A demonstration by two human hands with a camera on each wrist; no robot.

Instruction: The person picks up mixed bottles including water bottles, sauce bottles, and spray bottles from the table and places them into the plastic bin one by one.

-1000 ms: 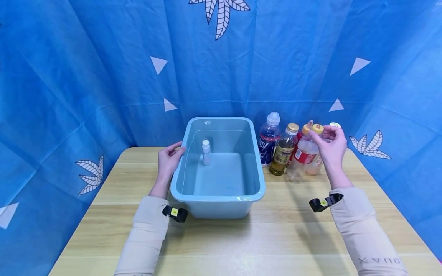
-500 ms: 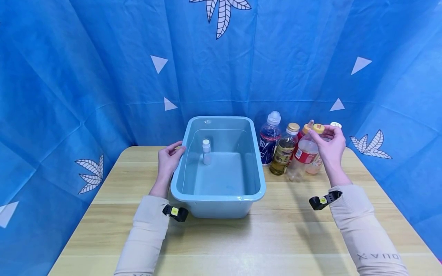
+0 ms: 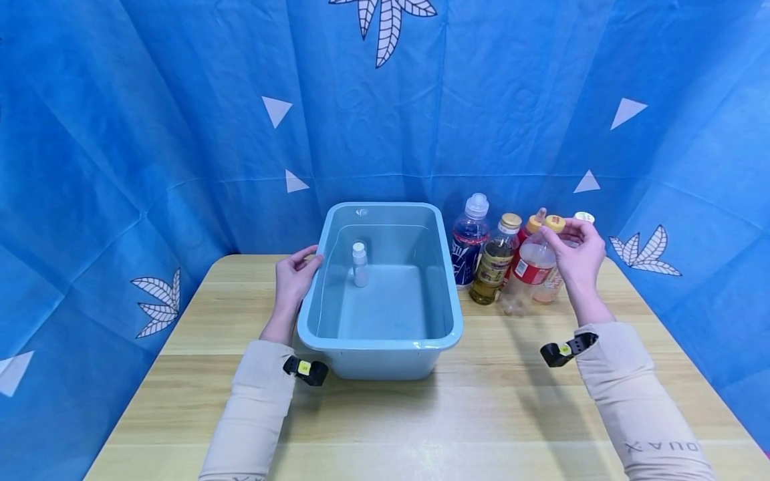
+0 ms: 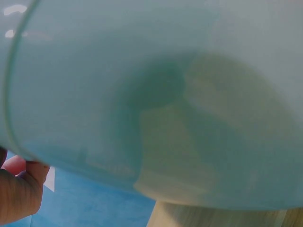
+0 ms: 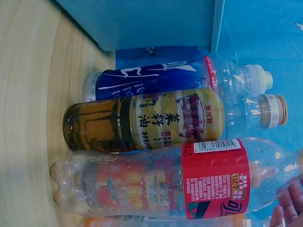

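My left hand (image 3: 293,284) holds the left rim of a light blue plastic tub (image 3: 380,364). In the left wrist view, bent fingers (image 4: 21,194) show at the tub's edge. A small clear bottle with a white cap (image 3: 359,266) stands inside the tub. On the right, my right hand (image 3: 580,260) pinches the top of a clear soda bottle with a red label (image 5: 215,182) and a yellow cap (image 3: 554,224). This bottle leans in the head view, its base near the table. The right wrist view shows only fingertips beside its neck.
Beside the tub stand a blue-labelled drink bottle (image 3: 469,247) and a gold-capped cooking oil bottle (image 3: 496,260). Behind the soda bottle are an orange-capped bottle (image 3: 534,224) and a white-capped one (image 3: 583,218). A blue curtain (image 3: 511,100) hangs behind the wooden table (image 3: 481,414).
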